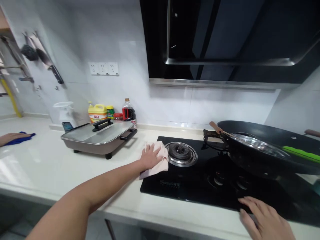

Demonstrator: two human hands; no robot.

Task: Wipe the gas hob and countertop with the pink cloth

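Observation:
My left hand (150, 156) presses a pale pink cloth (162, 164) onto the left edge of the black glass gas cooktop (160, 189), with the fingers spread over it. Part of the cloth lies on the white counter. Just right of it is the left burner (179, 151) with its metal ring. At the cooktop's front edge, my right hand (267, 218) is open and holds nothing, fingers a little apart. A black wok (252, 156) sits over the right side of the cooktop, hiding the burner there. Within the wok are a wooden-handled utensil (216, 127) and a green-handled tool (301, 153).
An electric pan (100, 138) with a glass lid stands left on the counter. Behind it are a spray bottle (65, 111), a yellow jug (97, 112) and a dark sauce bottle (129, 112). Another person's hand (10, 137) rests on a blue cloth (21, 138). A range hood (225, 43) hangs above.

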